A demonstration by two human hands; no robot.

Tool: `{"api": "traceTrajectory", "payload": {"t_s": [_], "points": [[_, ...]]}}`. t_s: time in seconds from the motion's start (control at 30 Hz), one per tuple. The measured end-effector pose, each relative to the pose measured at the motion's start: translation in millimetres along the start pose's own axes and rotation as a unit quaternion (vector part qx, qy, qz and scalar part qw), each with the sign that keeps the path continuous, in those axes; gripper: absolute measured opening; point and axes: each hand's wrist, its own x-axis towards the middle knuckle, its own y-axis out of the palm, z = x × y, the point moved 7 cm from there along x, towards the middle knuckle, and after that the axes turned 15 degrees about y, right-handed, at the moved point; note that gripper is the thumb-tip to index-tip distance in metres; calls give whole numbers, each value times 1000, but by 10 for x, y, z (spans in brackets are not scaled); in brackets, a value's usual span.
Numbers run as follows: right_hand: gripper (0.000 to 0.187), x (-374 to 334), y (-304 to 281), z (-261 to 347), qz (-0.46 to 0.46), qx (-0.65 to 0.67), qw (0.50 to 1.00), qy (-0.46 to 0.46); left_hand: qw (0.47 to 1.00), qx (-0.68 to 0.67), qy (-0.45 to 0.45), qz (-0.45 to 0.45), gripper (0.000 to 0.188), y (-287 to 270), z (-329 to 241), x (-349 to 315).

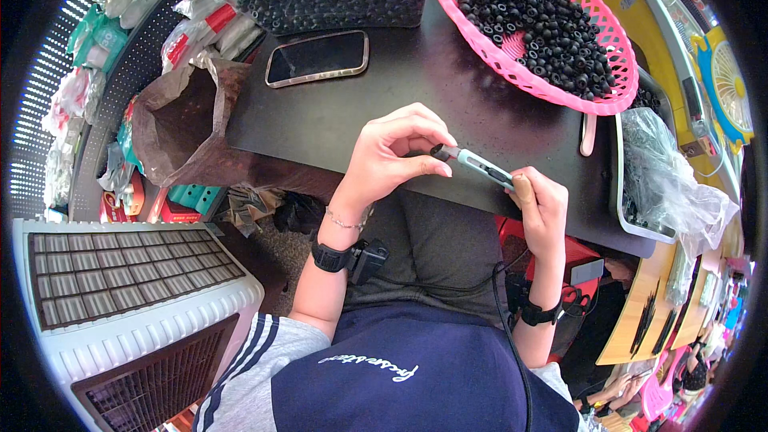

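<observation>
Above the table's near edge, my left hand [392,152] pinches a small black rubbery-looking piece [438,152] between thumb and fingers. My right hand [541,206] grips a pale blue-green utility knife [485,167], its thumb, wrapped in a tan cover, pressed along the handle. The knife's front end points left and meets the black piece; whether the blade is cutting into it is too small to tell. Beyond my hands, a pink plastic basket [552,93] holds many small black ring-shaped pieces [528,16].
At the back stands a clear bin [344,2] full of black pieces, with a phone [317,58] before it. An open brown bag [180,124] hangs at the table's left. On the right lie a grey tray [619,184] and a clear plastic bag [672,176]. An air cooler [252,292] stands lower left.
</observation>
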Motion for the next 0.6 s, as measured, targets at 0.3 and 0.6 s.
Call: {"api": "traceTrajectory", "payload": {"t_s": [0.3, 0.6], "points": [[21, 12, -2, -29, 21, 28, 999, 11, 1000, -6, -9, 5, 31, 9, 1, -2], [23, 21, -5, -36, 34, 55, 998, 11, 1000, 14, 1, 16, 26, -1, 11, -7]]}}
